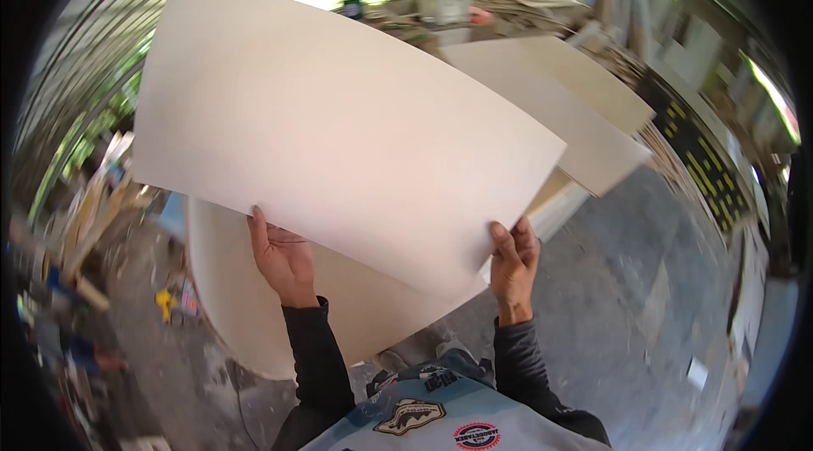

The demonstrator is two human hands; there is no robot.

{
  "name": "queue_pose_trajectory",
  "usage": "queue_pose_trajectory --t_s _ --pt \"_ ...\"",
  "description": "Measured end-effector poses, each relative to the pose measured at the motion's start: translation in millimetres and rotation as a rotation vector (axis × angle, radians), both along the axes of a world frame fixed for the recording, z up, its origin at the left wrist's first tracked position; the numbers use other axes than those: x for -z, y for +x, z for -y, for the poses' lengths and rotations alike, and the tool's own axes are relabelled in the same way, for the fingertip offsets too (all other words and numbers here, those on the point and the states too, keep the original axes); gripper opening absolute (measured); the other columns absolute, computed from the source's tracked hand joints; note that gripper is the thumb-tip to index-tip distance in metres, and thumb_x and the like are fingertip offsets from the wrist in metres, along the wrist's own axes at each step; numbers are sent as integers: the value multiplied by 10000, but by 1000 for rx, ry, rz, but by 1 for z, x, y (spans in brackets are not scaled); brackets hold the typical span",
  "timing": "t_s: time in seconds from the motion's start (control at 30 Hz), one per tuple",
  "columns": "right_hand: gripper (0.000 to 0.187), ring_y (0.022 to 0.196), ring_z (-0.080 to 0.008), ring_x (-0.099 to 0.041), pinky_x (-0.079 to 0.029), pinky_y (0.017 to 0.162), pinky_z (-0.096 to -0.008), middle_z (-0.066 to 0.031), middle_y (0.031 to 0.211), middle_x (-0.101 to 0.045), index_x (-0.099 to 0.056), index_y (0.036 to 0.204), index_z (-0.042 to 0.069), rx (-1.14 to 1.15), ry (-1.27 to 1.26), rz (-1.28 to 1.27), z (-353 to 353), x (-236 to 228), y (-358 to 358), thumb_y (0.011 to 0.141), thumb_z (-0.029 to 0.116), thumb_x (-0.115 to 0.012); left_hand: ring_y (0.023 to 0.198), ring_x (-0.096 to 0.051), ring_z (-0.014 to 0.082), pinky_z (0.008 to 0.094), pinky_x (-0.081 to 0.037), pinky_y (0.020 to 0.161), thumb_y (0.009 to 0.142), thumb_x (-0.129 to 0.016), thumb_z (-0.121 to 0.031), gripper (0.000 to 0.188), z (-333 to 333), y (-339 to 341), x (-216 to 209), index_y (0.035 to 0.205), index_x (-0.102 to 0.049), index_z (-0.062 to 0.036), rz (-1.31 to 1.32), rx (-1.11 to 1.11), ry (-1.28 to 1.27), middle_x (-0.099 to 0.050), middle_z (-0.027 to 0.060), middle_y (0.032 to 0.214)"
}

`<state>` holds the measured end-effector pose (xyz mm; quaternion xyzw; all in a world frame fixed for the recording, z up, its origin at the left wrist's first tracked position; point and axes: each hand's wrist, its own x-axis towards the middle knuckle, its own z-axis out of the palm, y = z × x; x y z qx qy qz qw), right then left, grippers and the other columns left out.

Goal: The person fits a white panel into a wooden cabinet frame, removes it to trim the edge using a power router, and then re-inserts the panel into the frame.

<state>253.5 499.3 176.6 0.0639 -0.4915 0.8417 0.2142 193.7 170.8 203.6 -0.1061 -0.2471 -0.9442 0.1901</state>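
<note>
- Shirt (381, 413), light with printed badges, fills the lower edge nearest the camera.
- Large pale sheet (339, 112) is held up tilted before the person, above a round-edged pale panel (364, 298).
- Left hand (286, 260) pinches its lower edge: thumb at the rim, other fingers partly hidden underneath.
- Right hand (513, 269) pinches near the right-hand corner, thumb on the face, fingers curled behind.
- More flat boards (584, 87) lie beyond, above the grey floor (601, 282).

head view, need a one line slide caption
Left hand and right hand hold a pale sheet above a round-edged panel.
</note>
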Motion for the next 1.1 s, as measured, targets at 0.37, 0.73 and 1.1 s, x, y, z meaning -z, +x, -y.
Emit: queue_pose_trajectory --t_s 0.37,0.73,1.1 --pt "334 1065 -146 -617 -492 917 -294 -63 1170 -670 -578 1319 -9 -547 285 194 30 63 -13 1105 240 -515 1175 -617 197 384 -519 985 1078 -558 -165 278 67 261 27 1335 -569 -62 83 -1160 -14 -638 57 1285" --pt "398 1141 -174 -603 -489 978 -325 -97 1278 -639 -531 1416 -27 -1195 434 198 88 130 61 1105 219 -504 1167 -609 166 330 -534 950 1036 -606 -30 577 -110 504 54 1525 -332 -168 309 -2020 -170 -598 87 1310" --pt "466 1080 -258 -630 -544 897 -409 -127 1179 -649 -539 1396 -22 -1641 520 178 135 151 253 1005 198 -664 1064 -644 152 316 -557 873 1030 -609 -10 632 -310 697 58 1476 -218 -231 345 -2579 -4 -632 108 1201"
